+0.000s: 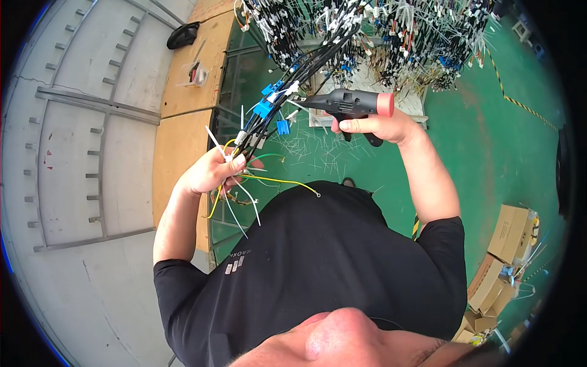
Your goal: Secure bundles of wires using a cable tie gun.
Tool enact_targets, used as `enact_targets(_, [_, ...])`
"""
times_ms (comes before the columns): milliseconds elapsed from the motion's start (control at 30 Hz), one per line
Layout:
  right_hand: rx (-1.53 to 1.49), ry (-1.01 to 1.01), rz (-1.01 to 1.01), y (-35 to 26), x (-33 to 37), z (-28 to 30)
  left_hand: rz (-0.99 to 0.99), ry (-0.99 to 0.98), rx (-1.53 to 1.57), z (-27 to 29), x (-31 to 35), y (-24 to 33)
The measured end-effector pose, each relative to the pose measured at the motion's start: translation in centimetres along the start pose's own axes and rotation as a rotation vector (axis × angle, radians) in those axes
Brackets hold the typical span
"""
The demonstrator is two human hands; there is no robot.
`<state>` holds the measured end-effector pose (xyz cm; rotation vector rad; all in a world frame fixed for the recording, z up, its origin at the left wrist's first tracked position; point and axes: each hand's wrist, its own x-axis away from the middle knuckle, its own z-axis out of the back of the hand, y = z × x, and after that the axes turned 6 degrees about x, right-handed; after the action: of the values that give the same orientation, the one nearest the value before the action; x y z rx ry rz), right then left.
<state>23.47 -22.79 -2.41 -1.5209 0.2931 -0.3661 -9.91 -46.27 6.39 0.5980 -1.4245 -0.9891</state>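
My left hand [214,171] is closed round the near end of a black wire harness [269,104]. Loose yellow and green wires and several white cable ties [247,194] stick out around its fingers. Blue connectors [264,109] sit along the bundle, which runs up and away to the hanging harnesses. In my right hand [379,125] is a black cable tie gun [342,103] with a red-pink rear end, my fingers wrapped round its handle. Its nose points left, close to the bundle beside a white tie; whether it touches cannot be made out.
Masses of wire harnesses [416,43] hang at the far side above a pale pallet-like base [422,107]. Cut tie ends litter the green floor [324,153]. At left stands a wooden bench [183,134] with a clear box [193,74]. Cardboard boxes [507,235] lie at right.
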Motion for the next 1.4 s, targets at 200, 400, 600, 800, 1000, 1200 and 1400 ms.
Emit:
enact_targets(200, [-0.074, 0.003, 0.032, 0.1, 0.0, -1.3, 0.019, -0.023, 0.045, 0.1, 0.0, -0.2])
enact_targets(400, [0.016, -0.049, 0.038, 2.9, -0.3, -3.3, 0.036, -0.017, 0.075, -0.7, 0.2, 0.5])
enact_targets(600, [0.245, 0.147, 0.106, 4.6, -1.0, -4.7, 0.002, -0.098, 0.067, -0.1, 0.3, 0.4])
enact_targets(800, [0.571, 0.283, 0.354, 5.9, -0.3, -5.1, -0.023, -0.016, 0.102, 0.6, 0.1, 0.2])
enact_targets(1000, [0.659, 0.442, 0.534, 8.0, -0.5, -6.2, -0.094, -0.009, 0.401, 1.5, -0.3, -0.2])
enact_targets(1200, [0.344, 0.348, 0.504, 9.1, -1.4, -7.8, -0.234, -0.260, 0.884, 3.2, -1.3, -3.3])
enact_targets(1400, [0.215, 0.243, 0.554, 9.1, -3.0, -8.9, -0.353, -0.441, 0.956, 2.5, -3.9, -6.1])
